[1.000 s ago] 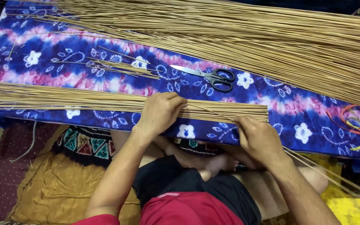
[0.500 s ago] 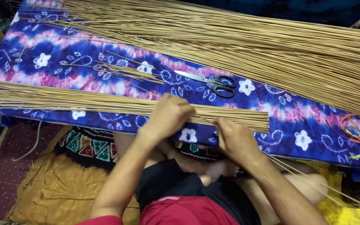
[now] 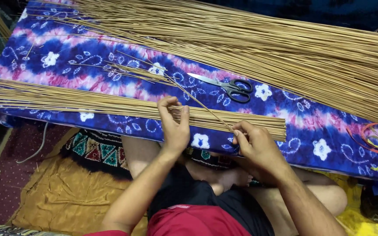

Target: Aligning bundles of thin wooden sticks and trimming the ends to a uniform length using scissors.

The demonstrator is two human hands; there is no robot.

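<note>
A long bundle of thin tan sticks (image 3: 88,102) lies along the near edge of a blue and pink tie-dyed cloth (image 3: 88,61). My left hand (image 3: 174,124) curls its fingers over the bundle near its middle. My right hand (image 3: 254,146) pinches a single stick (image 3: 189,94) at its near end; that stick slants up and left across the cloth. A small loose bunch of sticks (image 3: 132,72) lies between the bundle and a far bigger heap of sticks (image 3: 263,39) at the back.
Black-handled scissors (image 3: 228,86) lie on the cloth right of centre. Coloured rubber bands (image 3: 375,142) sit at the right edge. My crossed legs, a patterned mat (image 3: 97,148) and golden fabric (image 3: 62,192) are below the cloth.
My left hand slid right along the bundle and now grips it with raised fingers. My right hand left the bundle's end and pulled one stick free, lifting it at a slant.
</note>
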